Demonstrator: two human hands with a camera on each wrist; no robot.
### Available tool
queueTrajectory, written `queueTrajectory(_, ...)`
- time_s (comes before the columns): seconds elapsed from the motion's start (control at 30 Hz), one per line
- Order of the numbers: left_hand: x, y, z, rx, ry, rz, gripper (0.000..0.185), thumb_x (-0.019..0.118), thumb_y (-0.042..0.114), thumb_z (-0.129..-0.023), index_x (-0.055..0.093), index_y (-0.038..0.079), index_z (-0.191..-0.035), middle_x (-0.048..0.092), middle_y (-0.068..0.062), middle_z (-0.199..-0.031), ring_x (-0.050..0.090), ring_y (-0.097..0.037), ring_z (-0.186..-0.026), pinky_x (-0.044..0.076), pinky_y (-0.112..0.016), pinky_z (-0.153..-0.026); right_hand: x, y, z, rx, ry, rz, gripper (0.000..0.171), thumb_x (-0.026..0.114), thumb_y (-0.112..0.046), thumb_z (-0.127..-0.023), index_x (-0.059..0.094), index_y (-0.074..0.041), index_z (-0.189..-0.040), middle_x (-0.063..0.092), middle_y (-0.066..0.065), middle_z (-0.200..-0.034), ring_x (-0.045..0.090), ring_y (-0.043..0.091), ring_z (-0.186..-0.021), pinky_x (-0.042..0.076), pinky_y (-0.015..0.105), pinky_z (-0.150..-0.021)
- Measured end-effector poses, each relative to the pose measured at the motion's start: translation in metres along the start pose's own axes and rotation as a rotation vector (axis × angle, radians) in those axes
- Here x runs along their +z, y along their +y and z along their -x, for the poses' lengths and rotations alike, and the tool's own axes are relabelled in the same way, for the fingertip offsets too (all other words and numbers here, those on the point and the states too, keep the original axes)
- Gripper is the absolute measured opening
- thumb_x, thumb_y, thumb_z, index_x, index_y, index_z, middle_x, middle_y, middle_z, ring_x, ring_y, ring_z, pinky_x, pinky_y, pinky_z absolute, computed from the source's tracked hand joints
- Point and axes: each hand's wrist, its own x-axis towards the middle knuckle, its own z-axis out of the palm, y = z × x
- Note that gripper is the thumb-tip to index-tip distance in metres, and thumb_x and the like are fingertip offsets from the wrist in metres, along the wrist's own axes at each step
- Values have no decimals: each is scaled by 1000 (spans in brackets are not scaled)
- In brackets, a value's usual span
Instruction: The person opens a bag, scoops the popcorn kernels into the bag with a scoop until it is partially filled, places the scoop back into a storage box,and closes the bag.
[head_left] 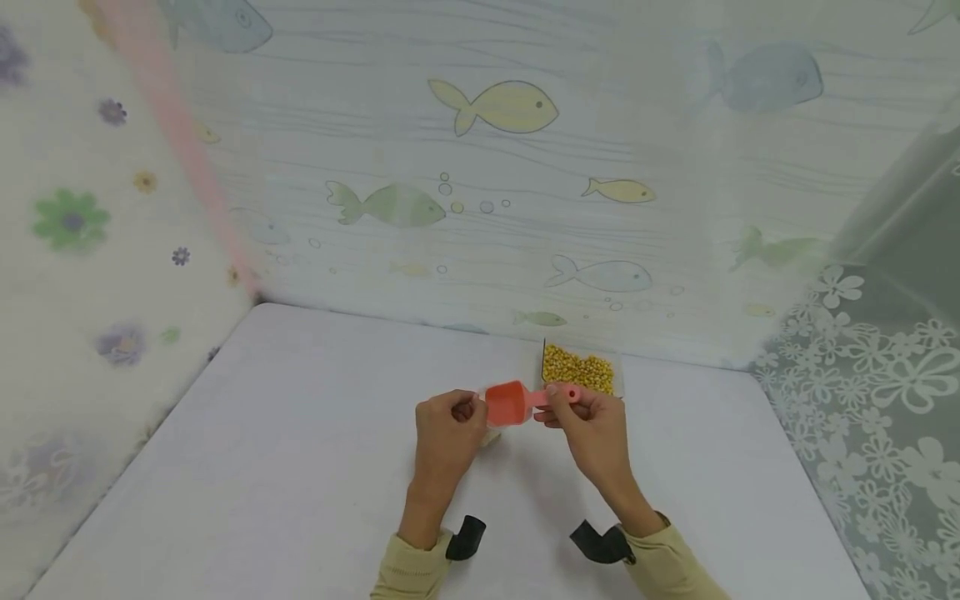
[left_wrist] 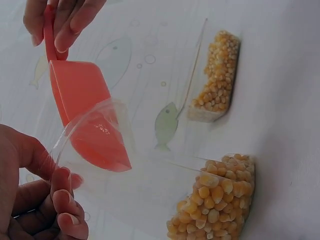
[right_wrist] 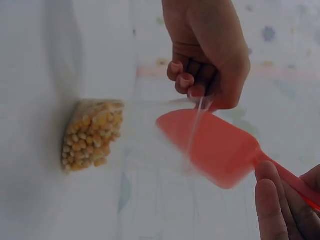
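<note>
My left hand [head_left: 447,437] pinches the rim of a clear plastic bag [right_wrist: 147,132] between thumb and fingers. Yellow corn kernels [left_wrist: 215,200] fill the bottom of the bag, which stands on the table. With thumb and fingers, my right hand [head_left: 597,429] holds a pinkish-red scoop [head_left: 507,403] by its handle. The front part of the scoop is inside the mouth of the bag, seen through the film in both wrist views. No kernels show in its bowl in the head view. From the head, the two hands mostly hide the bag.
Behind the right hand, a clear rectangular container [head_left: 617,375] holds more corn kernels, near the back of the white table [head_left: 315,450]. A fish-patterned curtain [head_left: 487,250] hangs along the back edge. Flowered curtains stand at the left and right sides.
</note>
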Motion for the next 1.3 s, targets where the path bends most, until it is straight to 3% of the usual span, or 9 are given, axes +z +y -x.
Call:
queueTrajectory(0.3, 2, -2, 0, 8, 12, 2, 11, 66, -3, -87, 76, -4, -82, 62, -3, -61, 53, -10, -54, 49, -23, -52, -15, 10, 6, 63, 34, -24, 24, 64, -12, -100, 73, 10, -107, 76, 22, -90, 76, 15, -71, 61, 30, -70)
queueTrajectory(0.53, 3, -4, 0, 24, 22, 3, 12, 66, -4, -85, 75, -2, -78, 61, -2, -60, 53, -8, -54, 49, -22, -52, -35, 23, 5, 203, 115, -177, 33, 60, -15, -103, 64, 17, -110, 77, 1, -82, 77, 14, -75, 61, 29, -73)
queueTrajectory(0.67, 2, -3, -1, 32, 24, -2, 14, 66, -4, -84, 74, -1, -74, 60, -1, -58, 52, -7, -52, 49, -23, -52, -49, 33, 4, 274, 150, -301, 28, 59, -21, -104, 69, 5, -104, 77, 0, -82, 77, 13, -77, 60, 27, -76)
queueTrajectory(0.83, 1, -2, -2, 30, 24, -6, 15, 67, -3, -84, 74, 0, -72, 60, -1, -57, 52, -8, -51, 49, -23, -51, -66, 45, 0, 301, 203, -407, 24, 56, -23, -105, 73, -12, -92, 78, 0, -85, 76, 11, -78, 59, 25, -78)
queueTrajectory(1.13, 3, -3, -1, -5, 30, -12, 15, 68, -2, -84, 73, 2, -71, 59, 0, -57, 52, -7, -52, 48, -23, -52, -95, 64, -19, 318, 363, -454, 21, 62, -24, -102, 72, -8, -93, 78, 1, -82, 76, 11, -77, 59, 24, -75)
queueTrajectory(1.3, 3, -3, -1, 5, 32, -11, 15, 68, -3, -83, 73, 2, -70, 59, 0, -57, 52, -7, -51, 48, -23, -52, -104, 78, -33, 264, 414, -343, 25, 64, -24, -101, 68, 0, -101, 77, -2, -81, 76, 9, -76, 59, 23, -73)
